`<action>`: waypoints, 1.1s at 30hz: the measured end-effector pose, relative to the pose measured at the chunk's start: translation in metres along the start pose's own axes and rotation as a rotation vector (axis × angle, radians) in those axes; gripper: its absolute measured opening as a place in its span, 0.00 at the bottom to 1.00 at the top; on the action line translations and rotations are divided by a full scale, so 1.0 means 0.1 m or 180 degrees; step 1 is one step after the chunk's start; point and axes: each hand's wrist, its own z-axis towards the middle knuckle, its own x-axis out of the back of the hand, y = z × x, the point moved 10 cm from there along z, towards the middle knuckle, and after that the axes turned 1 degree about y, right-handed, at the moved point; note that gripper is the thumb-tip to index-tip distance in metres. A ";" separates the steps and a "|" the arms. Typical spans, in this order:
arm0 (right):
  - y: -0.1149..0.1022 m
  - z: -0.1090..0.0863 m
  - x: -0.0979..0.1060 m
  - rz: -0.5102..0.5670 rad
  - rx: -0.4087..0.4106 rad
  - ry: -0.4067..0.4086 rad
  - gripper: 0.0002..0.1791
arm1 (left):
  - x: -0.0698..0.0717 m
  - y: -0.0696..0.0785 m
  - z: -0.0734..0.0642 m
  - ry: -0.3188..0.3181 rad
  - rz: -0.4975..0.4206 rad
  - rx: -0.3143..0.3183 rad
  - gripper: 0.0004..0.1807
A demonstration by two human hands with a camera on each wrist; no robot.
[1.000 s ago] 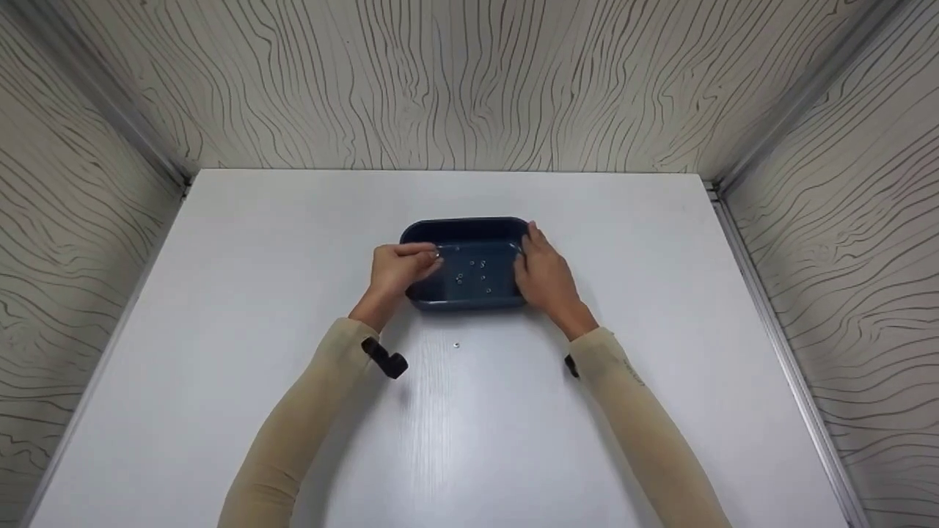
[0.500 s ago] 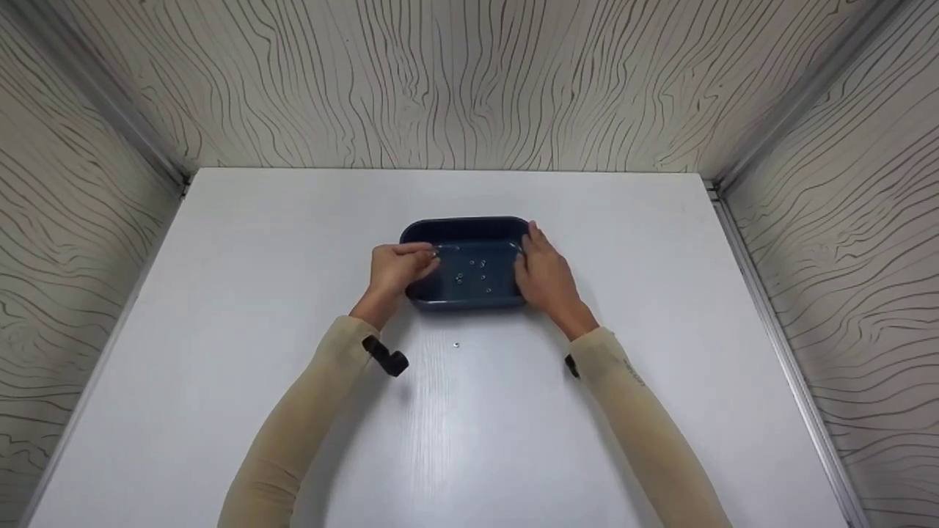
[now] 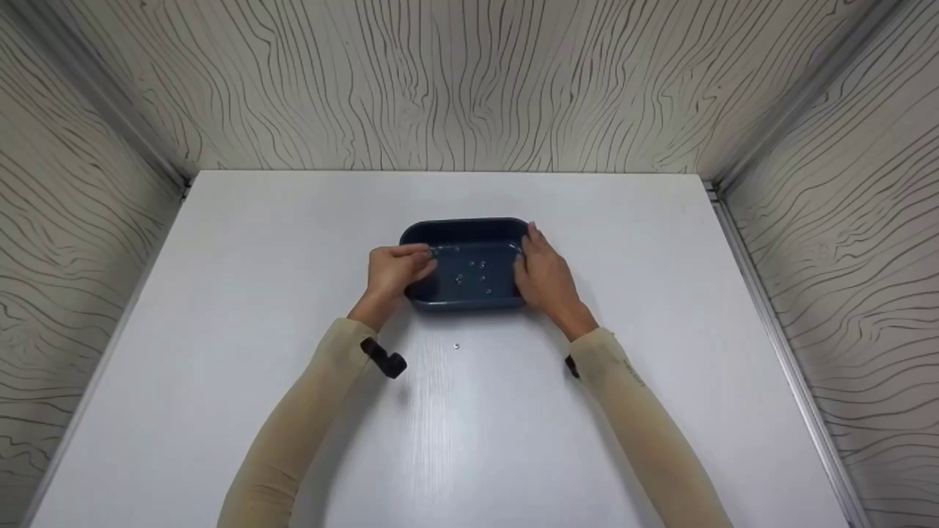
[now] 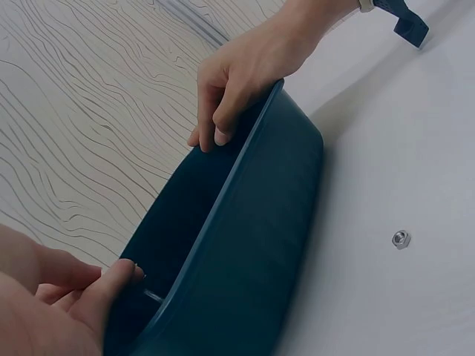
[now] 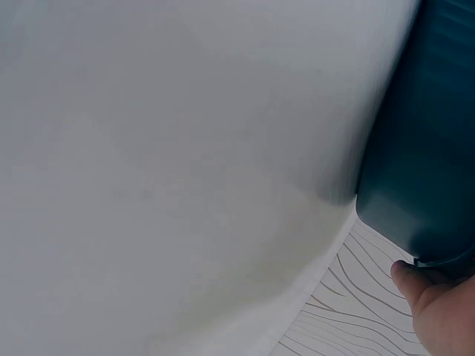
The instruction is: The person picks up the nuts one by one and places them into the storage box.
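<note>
A dark blue rectangular bin [image 3: 469, 303] stands on the white table, with several small metal nuts [image 3: 483, 279] scattered over its floor. My left hand [image 3: 393, 273] reaches over the bin's left end. Its thumb and fingertips meet in a pinch, with a tiny metallic glint between them that looks like a nut, though the left wrist view shows it only faintly. My right hand [image 3: 546, 277] grips the rim at the right end, thumb inside the wall. Just in front of the bin, one hex nut [image 4: 401, 239] lies loose on the table.
The white table [image 3: 623, 220] extends round the bin on all sides. Wood-patterned panels [image 3: 469, 88] rise behind it and at both sides, with grey metal strips along the corners. A black wrist mount [image 3: 384, 358] sits on the left sleeve.
My left hand has shifted very slightly left over the rim, its fingertips still together. The right hand, the bin and the loose nut look the same.
</note>
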 end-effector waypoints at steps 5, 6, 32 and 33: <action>-0.01 -0.01 0.01 0.0004 0.0000 0.0003 0.29 | 0.00 0.04 -0.04 -0.0054 -0.0026 -0.0100 0.18; -0.01 -0.01 0.01 0.0007 -0.0002 0.0000 0.29 | -0.01 0.06 -0.06 -0.0073 -0.0015 -0.0156 0.17; -0.01 -0.02 0.03 0.0017 0.0001 0.0063 0.29 | -0.42 0.46 -0.95 -0.0534 0.2217 -0.2482 0.12; 0.00 -0.02 0.03 0.0024 0.0001 0.0065 0.29 | -0.45 0.45 -1.00 -0.0581 0.2308 -0.2573 0.13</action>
